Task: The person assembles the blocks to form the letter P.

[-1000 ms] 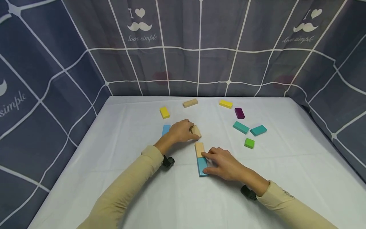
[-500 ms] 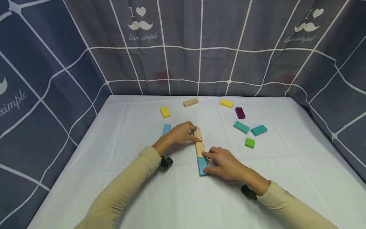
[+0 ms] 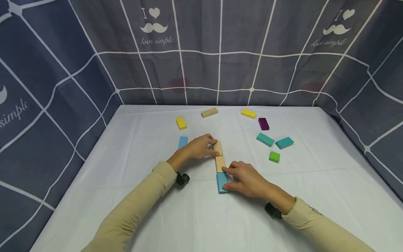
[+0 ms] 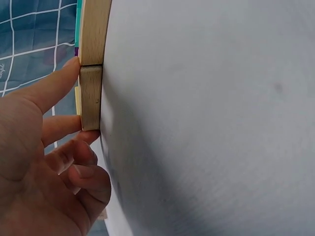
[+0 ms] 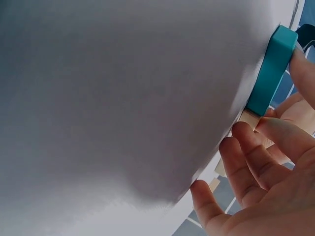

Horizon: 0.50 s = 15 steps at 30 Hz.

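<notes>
Three flat blocks lie end to end in a row on the white tabletop. The nearest is a blue block (image 3: 221, 181), the middle one a wooden block (image 3: 220, 163), the farthest a second wooden block (image 3: 218, 148). My left hand (image 3: 199, 146) pinches this farthest block from the left; the left wrist view has its thumb by the joint and fingers at the far end of the wooden block (image 4: 90, 101). From the right, my right hand (image 3: 247, 178) touches the row, thumb on the blue block and index finger at the middle block; its other fingers rest low by the cloth.
Around the row lie a light blue block (image 3: 183, 141), yellow blocks (image 3: 181, 123) (image 3: 248, 113), a wooden block (image 3: 209, 112), a purple block (image 3: 263, 124), teal blocks (image 3: 265, 139) (image 3: 284, 142) and a green block (image 3: 274, 156). A grid-patterned curtain (image 3: 201, 70) encloses the table.
My left hand has brought the farthest wooden block into line, its near end now against the middle block; earlier it was tilted with a gap. The right hand stays in place.
</notes>
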{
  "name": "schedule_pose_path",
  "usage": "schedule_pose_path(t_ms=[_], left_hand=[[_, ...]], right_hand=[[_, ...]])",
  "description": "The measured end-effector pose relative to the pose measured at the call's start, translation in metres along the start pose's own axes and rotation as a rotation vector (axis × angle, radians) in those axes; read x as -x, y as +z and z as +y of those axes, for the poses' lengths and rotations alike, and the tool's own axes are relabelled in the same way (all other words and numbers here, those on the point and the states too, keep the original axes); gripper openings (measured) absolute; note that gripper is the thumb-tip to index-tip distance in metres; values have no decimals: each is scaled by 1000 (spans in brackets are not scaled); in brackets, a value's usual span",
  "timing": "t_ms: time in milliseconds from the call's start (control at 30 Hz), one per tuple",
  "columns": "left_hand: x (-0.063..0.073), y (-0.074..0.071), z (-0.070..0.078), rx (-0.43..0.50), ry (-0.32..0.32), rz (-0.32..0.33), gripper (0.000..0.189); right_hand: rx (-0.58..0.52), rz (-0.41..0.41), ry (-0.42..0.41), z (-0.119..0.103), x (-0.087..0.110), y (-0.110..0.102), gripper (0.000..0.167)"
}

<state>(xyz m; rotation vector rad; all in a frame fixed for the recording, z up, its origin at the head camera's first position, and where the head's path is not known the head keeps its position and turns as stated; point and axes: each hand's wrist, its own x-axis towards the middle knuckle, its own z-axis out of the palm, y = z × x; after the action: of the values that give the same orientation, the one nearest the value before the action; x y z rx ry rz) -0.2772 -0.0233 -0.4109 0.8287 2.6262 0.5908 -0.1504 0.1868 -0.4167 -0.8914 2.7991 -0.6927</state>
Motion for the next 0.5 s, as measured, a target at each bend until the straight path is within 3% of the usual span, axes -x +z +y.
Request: schedule_pose_path(t_ms=[500], left_hand=[[1,2,1,19,26,18,62]], right_hand=[[1,-5,-16,1,-1,0,61]])
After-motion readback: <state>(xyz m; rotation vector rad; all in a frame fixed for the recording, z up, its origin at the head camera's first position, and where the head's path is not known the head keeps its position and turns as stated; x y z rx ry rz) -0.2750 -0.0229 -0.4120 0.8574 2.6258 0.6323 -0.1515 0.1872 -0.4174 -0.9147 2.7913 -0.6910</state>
